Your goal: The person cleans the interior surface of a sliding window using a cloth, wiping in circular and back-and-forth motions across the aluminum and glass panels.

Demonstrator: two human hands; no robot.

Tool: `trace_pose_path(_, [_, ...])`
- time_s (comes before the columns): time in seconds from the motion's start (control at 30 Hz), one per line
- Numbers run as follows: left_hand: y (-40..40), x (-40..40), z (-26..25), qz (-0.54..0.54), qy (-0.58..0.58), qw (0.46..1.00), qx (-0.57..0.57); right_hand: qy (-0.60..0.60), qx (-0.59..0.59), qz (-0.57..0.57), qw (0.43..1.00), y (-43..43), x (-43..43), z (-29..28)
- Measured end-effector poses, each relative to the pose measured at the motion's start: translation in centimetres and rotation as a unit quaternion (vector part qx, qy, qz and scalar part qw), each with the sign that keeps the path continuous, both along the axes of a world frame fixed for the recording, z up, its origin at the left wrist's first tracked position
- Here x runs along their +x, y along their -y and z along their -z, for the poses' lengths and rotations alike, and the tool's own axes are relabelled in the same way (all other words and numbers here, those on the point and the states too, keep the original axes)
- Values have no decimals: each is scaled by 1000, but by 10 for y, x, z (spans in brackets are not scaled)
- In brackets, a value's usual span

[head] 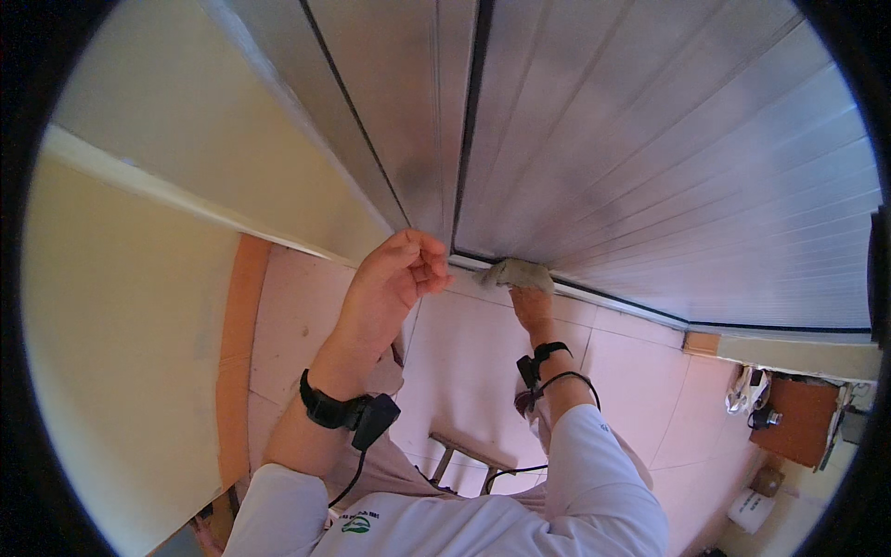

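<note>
A greyish cloth [525, 273] lies bunched under my right hand [532, 306], which presses it against the bottom rail of a ribbed metal-look door panel [626, 174]. The cloth covers most of my right fingers. Raised to the left of it, my left hand [404, 268] has its fingers loosely curled and a little apart, with nothing visible in them. It is nearest to the foot of the panel's side frame [418, 139]; whether it touches the frame I cannot tell. Both wrists wear black straps with small cabled devices.
A cream wall [125, 334] with an orange-brown skirting [237, 376] stands on my left. Below are pale floor tiles [459, 348] and a wooden stool or ladder-like frame [466, 456] close to my legs. A reddish-brown board [797, 421], a plastic bag [748, 390] and a white box [752, 508] sit at right.
</note>
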State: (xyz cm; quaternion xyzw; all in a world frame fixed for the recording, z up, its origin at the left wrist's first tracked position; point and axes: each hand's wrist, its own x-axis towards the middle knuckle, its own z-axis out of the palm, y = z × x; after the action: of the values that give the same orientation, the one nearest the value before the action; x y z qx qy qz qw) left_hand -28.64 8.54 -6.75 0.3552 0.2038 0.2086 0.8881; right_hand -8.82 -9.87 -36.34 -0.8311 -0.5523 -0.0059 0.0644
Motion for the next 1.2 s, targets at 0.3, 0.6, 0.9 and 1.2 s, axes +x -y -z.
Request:
trace_pose_path(0.3, [-3,-5,-7,-13,34,999,-3,19,-172,-47,984,-8,10,-139])
trace_pose_path(0.6, [-4,-7,-12,-23,80,997,-6,195,-1,106,975,-28,-2,-374])
trace_pose_path(0.9, [-3,-5,-10,-25,85,996,-22,480,324,3,815,-66,18,-490])
trace_pose_path(1.2, [-3,-6,-15,-46,75,996,-13,383,323,2,866,-82,26,-375])
